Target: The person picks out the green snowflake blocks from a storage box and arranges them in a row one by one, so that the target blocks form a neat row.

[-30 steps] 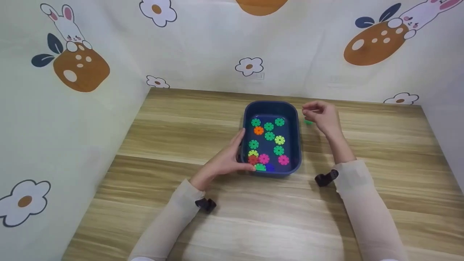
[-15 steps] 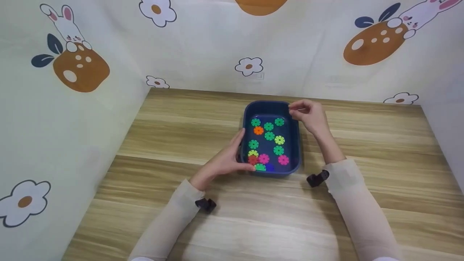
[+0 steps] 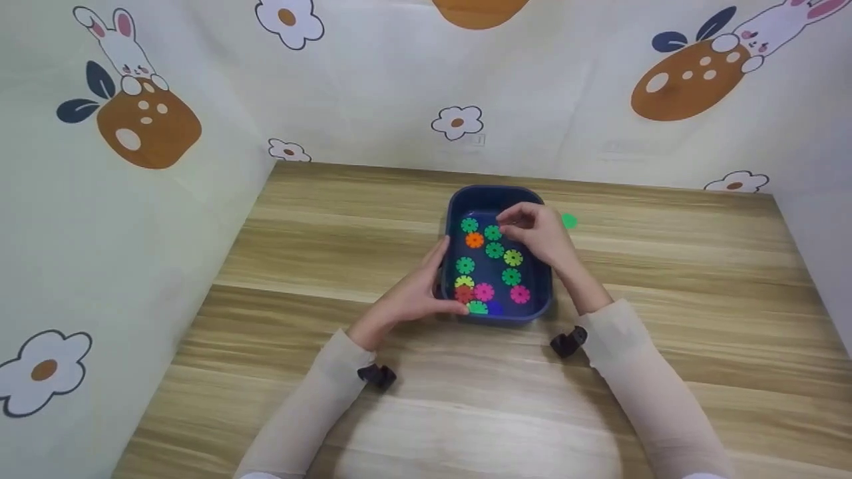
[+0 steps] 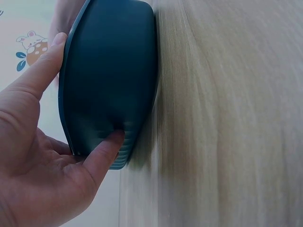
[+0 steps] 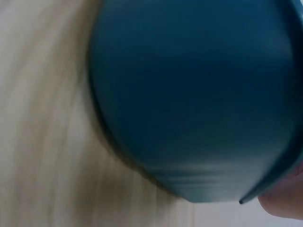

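A dark blue rectangular tub (image 3: pixel 549 293) stands on the wooden table, with several notched plastic discs lying flat on its floor. My left hand (image 3: pixel 416 293) grips the tub's near left corner, thumb on the near rim and fingers along the side. In the left wrist view, fingers reach under the rim against the wall of the tub (image 4: pixel 109 71). Over the tub's far right part hangs my right hand (image 3: pixel 539 233), fingers bent, with a gap between thumb and index and nothing visible in it. Its fingertips are close by a green disc (image 3: pixel 492 233).
A bright green round piece (image 3: pixel 569 220) lies on the table just right of the tub. Inside are also an orange disc (image 3: pixel 474 240), a yellow disc (image 3: pixel 513 257) and a pink disc (image 3: pixel 520 294). A patterned wall (image 3: pixel 373 80) borders the table's far edge (image 3: pixel 373 167).
My right hand has moved left from beside the tub to over its inside, uncovering the green piece on the table and hiding a green disc. My left hand keeps its grip.
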A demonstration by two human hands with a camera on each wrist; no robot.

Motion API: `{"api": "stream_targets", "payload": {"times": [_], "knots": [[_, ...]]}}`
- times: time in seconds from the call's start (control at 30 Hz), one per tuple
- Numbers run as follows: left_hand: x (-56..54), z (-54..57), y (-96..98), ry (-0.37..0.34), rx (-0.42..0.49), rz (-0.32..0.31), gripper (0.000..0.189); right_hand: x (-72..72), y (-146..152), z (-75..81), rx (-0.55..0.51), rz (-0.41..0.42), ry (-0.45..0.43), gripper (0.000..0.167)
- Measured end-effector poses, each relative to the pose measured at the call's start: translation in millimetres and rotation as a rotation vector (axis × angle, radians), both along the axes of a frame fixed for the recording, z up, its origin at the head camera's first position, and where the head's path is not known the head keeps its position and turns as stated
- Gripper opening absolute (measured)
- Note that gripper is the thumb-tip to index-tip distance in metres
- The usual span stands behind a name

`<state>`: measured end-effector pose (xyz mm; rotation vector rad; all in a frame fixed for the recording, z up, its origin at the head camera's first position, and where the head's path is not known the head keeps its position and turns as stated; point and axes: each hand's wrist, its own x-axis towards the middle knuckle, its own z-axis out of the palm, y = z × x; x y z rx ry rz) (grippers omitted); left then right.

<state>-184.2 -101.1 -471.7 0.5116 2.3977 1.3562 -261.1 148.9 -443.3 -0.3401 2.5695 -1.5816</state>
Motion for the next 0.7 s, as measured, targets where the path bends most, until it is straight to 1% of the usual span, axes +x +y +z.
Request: {"api": "stream_targets", "payload": {"times": [0.2, 0.37, 0.57, 0.7], "knots": [[-0.4, -0.4, -0.8, 0.006, -0.005, -0.009, 0.121, 9.2, -13.8, -2.0, 0.05, 0.123, -0.01, 0.018], [-1.4, -1.6, -1.0, 0.022, -0.02, -0.017, 0.121, 13.9, -21.8, -8.3, 0.085, 0.225, -0.044, 0.017], [-1.5, -1.4, -1.3, 0.044, -0.022, -0.027, 0.121, 17.0, -26.2, -15.8, 0.136, 0.312, -0.099, 0.019], [-0.9, -0.3, -1.8, 0.037, -0.013, -0.03, 0.122, 18.3, -26.8, -19.1, 0.171, 0.362, -0.132, 0.017]]}}
